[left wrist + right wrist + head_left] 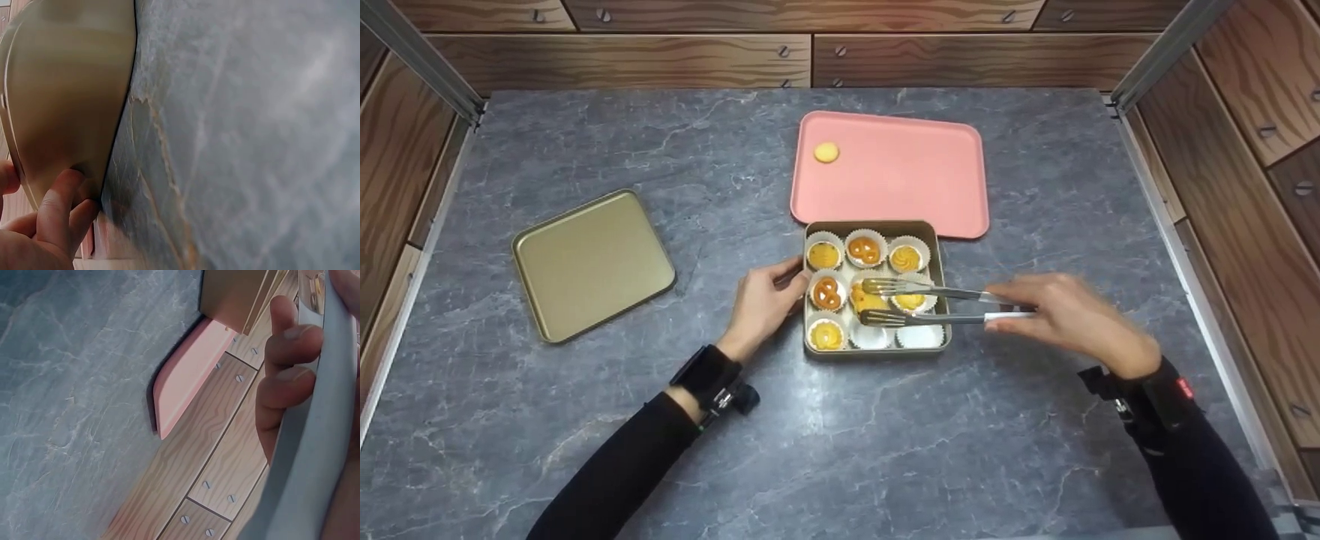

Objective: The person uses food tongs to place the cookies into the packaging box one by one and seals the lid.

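A square gold tin (877, 353) holds rows of white paper cups with cookies, two of them pretzel-shaped. The two lower-right cups (919, 337) show bare white paper. At the tin's left side my left hand (763, 304) rests with its fingertips against the outer wall and its thumb by the rim. My right hand (1061, 315) grips fork-ended tongs (960, 294) from the right. Their prongs stand apart over the middle cup, on either side of a yellow cookie (870, 299). In the right wrist view the fingers curl along the pale handle (318, 433).
Behind the tin lies a pink tray (900, 172), with one round yellow cookie (826, 153) near its left end. A flat gold lid (596, 266) lies to the left on the grey marbled table (840, 465). Wood-patterned panels (622, 60) border the table.
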Demonstrator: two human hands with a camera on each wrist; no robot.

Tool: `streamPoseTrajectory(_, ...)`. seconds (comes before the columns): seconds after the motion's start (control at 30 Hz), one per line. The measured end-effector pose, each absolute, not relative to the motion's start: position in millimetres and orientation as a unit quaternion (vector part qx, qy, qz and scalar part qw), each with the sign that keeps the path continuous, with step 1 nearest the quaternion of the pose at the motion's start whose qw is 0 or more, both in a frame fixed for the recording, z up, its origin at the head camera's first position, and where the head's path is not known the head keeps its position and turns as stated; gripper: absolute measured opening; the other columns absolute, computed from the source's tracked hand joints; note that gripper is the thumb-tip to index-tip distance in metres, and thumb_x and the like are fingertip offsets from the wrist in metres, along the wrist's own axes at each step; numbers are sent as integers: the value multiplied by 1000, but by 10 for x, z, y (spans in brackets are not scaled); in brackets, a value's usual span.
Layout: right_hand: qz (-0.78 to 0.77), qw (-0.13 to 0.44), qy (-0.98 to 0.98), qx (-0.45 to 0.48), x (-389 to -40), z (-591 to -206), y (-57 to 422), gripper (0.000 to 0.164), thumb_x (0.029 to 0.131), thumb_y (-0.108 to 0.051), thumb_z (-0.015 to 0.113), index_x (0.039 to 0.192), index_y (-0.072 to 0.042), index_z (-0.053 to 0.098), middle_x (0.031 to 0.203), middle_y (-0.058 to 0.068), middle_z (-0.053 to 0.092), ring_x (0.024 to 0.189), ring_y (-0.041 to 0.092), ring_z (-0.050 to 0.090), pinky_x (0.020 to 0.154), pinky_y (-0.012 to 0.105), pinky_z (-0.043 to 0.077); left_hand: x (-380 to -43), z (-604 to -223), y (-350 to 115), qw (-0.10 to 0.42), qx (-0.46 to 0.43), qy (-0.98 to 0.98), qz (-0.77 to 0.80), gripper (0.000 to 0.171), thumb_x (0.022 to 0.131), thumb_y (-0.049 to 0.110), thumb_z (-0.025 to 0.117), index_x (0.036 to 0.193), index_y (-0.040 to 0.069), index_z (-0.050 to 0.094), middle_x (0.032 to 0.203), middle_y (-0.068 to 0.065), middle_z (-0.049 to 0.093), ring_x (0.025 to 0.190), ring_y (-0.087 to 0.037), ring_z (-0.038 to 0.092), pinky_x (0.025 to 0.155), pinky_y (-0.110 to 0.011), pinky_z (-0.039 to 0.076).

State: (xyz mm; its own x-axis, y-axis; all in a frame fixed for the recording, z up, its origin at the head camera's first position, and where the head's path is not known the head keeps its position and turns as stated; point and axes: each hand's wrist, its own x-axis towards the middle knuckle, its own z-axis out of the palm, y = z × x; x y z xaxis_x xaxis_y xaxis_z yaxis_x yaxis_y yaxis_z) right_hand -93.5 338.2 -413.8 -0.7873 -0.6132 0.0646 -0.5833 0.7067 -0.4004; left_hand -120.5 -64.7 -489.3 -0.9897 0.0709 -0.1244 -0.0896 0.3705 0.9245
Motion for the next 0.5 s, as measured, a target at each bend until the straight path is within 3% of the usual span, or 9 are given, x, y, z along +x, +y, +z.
streamPoseTrajectory(0.27,-186,56,920,-341,-886,-4136,3369,50,84,-30,86,128,-9,73,107,5,77,77,10,66,64,29,60,-1184,-4896,-649,79,-7,818,570,45,99,21,69,141,4,61,135,-18,67,72,-23,71,58,-28,61)
streamPoseTrajectory(0.5,-180,58,918,-350,-900,-4118,3357,49,84,-33,86,127,-12,74,108,3,77,81,14,70,68,32,61,-1189,-4880,-644,76,-3,817,571,46,99,22,69,141,5,61,134,-18,67,73,-26,72,60,-31,62)
